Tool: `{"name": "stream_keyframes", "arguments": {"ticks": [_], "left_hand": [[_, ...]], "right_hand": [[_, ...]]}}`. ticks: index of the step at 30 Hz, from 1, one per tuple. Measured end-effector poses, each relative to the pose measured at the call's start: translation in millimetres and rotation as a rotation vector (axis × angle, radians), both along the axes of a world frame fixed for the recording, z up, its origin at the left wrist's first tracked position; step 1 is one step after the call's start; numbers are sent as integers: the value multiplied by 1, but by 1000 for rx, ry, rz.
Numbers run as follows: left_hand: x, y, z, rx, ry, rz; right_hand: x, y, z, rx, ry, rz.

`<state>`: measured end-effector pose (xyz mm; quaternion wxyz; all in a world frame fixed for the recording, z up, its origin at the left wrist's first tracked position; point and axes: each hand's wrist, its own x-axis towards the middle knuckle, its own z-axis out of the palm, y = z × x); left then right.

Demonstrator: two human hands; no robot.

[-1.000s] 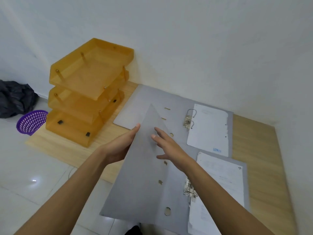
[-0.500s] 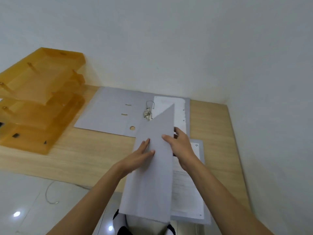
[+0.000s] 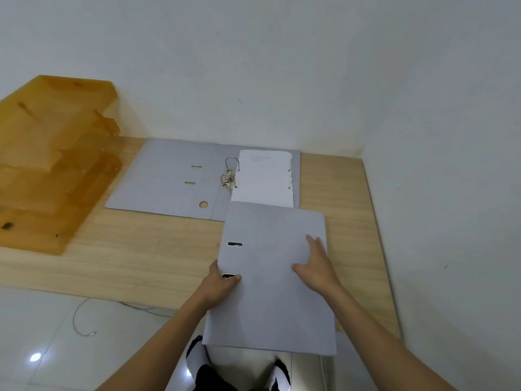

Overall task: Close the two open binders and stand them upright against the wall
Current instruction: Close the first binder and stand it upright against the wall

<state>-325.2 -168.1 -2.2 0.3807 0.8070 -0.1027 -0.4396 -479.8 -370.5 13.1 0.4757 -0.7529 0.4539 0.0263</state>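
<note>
Near binder [image 3: 270,277]: cover, half raised a moment ago, now lies flat and shut at the desk [image 3: 141,249] edge. Left hand [image 3: 222,280] grips its spine side; right hand [image 3: 318,263] presses flat, open-palmed. Far binder [image 3: 169,182] remains open by the wall [image 3: 253,66]. Standing up is pending.

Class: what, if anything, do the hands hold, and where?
The left hand grips the near binder at its spine edge; the right hand lies flat on its cover.

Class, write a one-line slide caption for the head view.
Both hands press the near binder shut; the far binder lies open.
</note>
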Motion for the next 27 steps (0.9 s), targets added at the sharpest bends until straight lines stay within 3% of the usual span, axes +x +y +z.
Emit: {"name": "stream_keyframes", "arguments": {"ticks": [6, 9, 14, 27], "left_hand": [[-8, 2, -3, 33, -57, 21], [-11, 3, -2, 56, -71, -9], [-13, 6, -10, 96, -58, -15], [-4, -22, 6, -103, 282, 334]], "right_hand": [[17, 25, -17, -4, 100, 342], [8, 29, -31, -56, 203, 411], [-8, 25, -43, 24, 255, 492], [-3, 19, -15, 357, 36, 109]]}}
